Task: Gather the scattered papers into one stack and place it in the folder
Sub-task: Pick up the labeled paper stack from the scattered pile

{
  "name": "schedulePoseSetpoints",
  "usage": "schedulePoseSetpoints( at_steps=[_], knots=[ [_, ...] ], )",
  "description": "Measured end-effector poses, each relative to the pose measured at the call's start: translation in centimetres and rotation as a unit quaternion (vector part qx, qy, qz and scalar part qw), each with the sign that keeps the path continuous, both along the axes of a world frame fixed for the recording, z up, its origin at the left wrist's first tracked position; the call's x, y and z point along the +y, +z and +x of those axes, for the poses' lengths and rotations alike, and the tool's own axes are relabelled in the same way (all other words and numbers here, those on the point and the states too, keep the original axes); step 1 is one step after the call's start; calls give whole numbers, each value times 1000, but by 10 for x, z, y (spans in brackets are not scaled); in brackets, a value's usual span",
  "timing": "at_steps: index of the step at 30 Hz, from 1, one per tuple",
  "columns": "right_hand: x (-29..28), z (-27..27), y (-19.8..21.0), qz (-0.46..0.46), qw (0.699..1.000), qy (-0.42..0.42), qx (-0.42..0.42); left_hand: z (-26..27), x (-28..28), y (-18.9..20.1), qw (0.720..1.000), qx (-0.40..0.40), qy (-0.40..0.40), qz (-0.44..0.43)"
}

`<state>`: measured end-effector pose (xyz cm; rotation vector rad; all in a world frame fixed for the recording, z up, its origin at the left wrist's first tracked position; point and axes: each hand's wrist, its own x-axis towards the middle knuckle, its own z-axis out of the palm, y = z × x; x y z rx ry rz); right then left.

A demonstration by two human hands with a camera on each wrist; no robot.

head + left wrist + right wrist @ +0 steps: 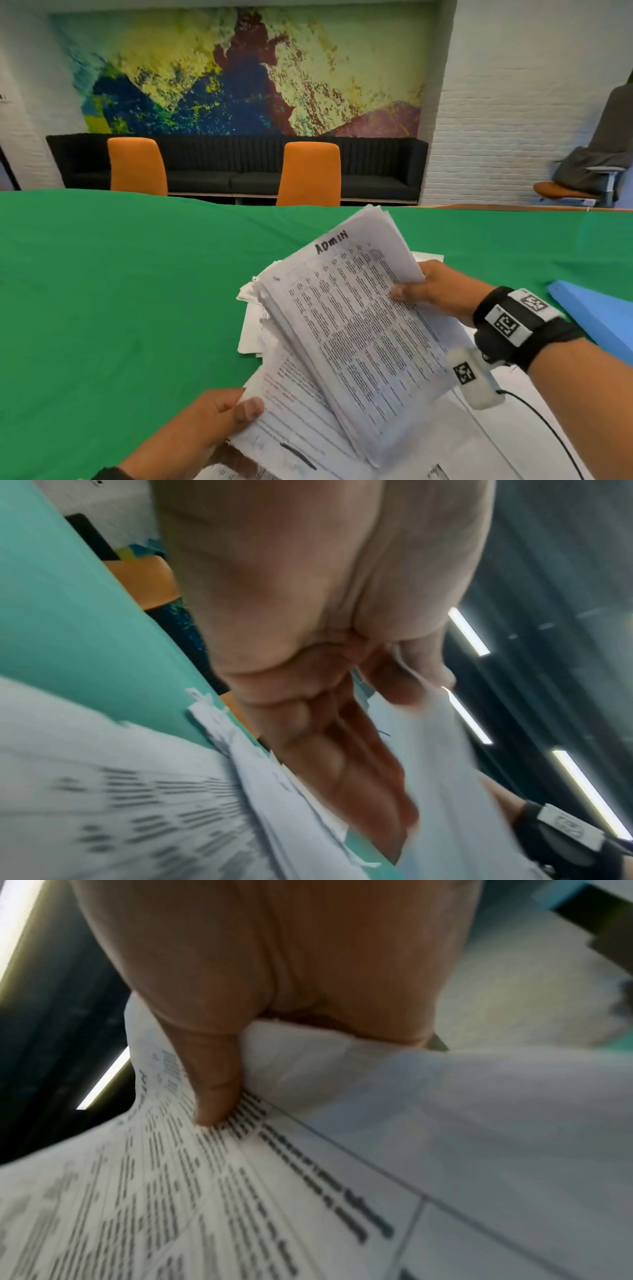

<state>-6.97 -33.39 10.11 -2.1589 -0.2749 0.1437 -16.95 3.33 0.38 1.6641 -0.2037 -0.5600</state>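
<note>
My right hand (416,286) grips a thick bundle of printed papers (356,329) by its right edge, thumb on top; the top sheet reads "ADMIN" and the bundle is tilted up above the table. In the right wrist view the thumb (214,1085) presses on the printed page (192,1191). My left hand (236,413) pinches the near-left corner of a second set of sheets (294,407) lying under the bundle. In the left wrist view its fingers (346,750) curl under the white sheets (441,777). A blue folder (592,315) lies on the table at the right.
More loose papers (251,329) lie on the green tablecloth (113,291) beneath and behind the bundle. Two orange chairs (310,173) and a dark sofa (380,171) stand beyond the far table edge. A cable (548,428) runs from my right wrist device.
</note>
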Motion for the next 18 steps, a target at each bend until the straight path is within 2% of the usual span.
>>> schedulePoseSetpoints(
  at_steps=[3,5,6,10,12,13,15,17,18],
  knots=[
    [-5,-7,-1,25,999,29,29,7,4,4,999,36,-39,-12],
    [0,-12,5,33,997,63,40,17,1,17,997,45,-22,-61],
    [4,-15,9,41,995,75,43,20,-4,24,996,39,-25,-77],
    [2,-25,24,119,986,95,60,28,-17,41,997,-51,-31,-49],
    [-4,-29,29,165,978,99,77,31,-17,42,995,-45,-16,-86],
    [-6,-30,30,184,975,96,80,29,-22,47,995,-47,-26,-80],
    [-7,-30,31,222,967,87,90,25,-34,51,993,-85,-81,-11],
    [-4,-29,30,240,963,81,96,19,-45,50,988,-96,-87,87],
    [-3,-28,28,239,964,76,92,19,-48,46,989,-100,-75,76]
  ],
)
